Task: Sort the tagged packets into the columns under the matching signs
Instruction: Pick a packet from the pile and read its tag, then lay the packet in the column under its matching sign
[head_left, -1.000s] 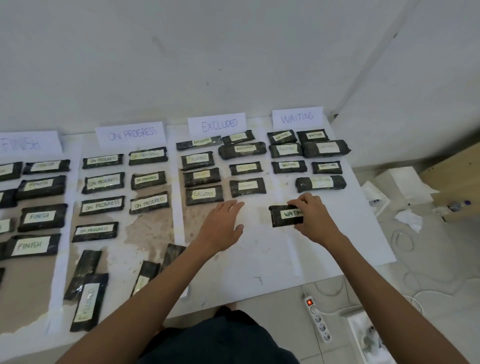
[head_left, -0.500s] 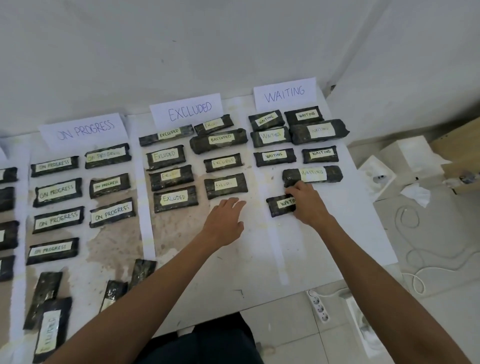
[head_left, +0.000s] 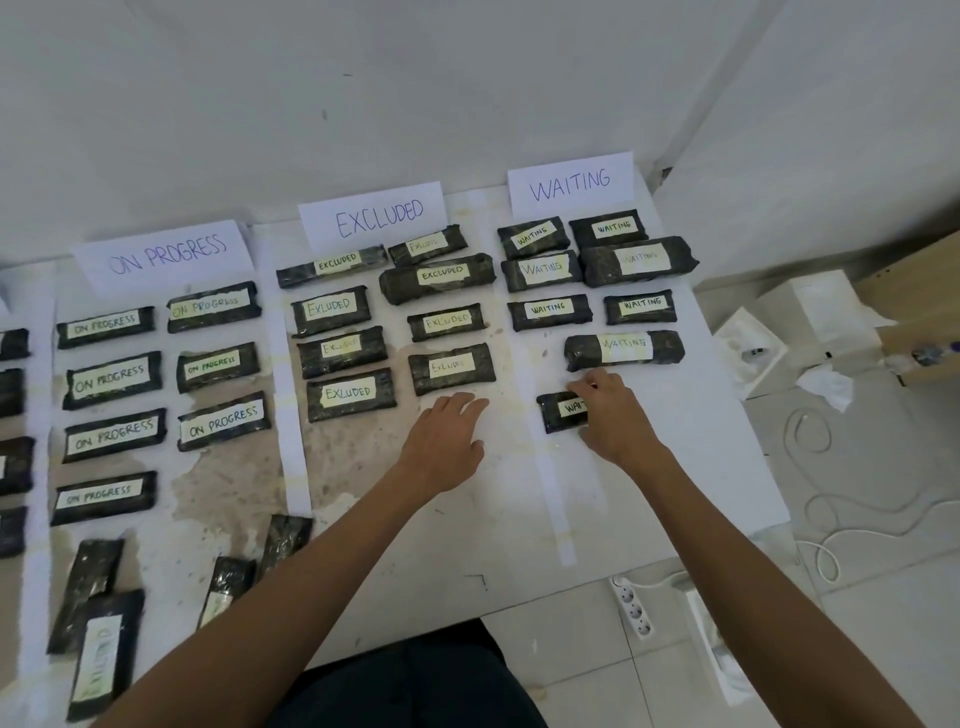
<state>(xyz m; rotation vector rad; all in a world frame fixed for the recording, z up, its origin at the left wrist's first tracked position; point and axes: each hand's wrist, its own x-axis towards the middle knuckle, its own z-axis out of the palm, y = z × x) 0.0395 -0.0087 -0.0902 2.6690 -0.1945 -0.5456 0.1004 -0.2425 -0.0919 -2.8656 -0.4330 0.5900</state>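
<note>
White board: dark WAITING-tagged packet.

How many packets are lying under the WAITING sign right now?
8. Two side by side just below the WAITING sign, two beneath those, two in a third row, one alone on the right, and the nearest packet under the right hand.

Bare board lies near you under the WAITING sign; unsorted packets crowd your left
</note>
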